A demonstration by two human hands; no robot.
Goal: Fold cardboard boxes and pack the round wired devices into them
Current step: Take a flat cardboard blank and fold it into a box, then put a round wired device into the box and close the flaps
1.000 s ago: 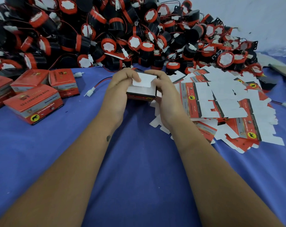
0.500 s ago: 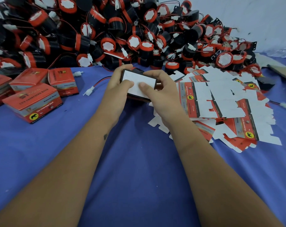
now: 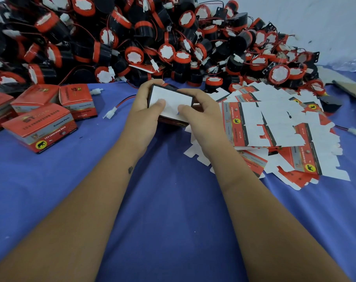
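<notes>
Blue cloth covers the surface [image 3: 169, 210], with a great heap of round black-and-red wired devices [image 3: 152, 41] piled along its far side, four closed red cardboard boxes [image 3: 40, 123] at the left and a spread of flat, unfolded red-and-white box blanks [image 3: 278, 129] at the right. Between them the left hand [image 3: 142, 117] and right hand [image 3: 201, 117] clamp a partly folded red cardboard box [image 3: 171, 102] just above the cloth, thumbs pressing its white flap. Half a second ago only the right thumb lay on that flap; now both do.
</notes>
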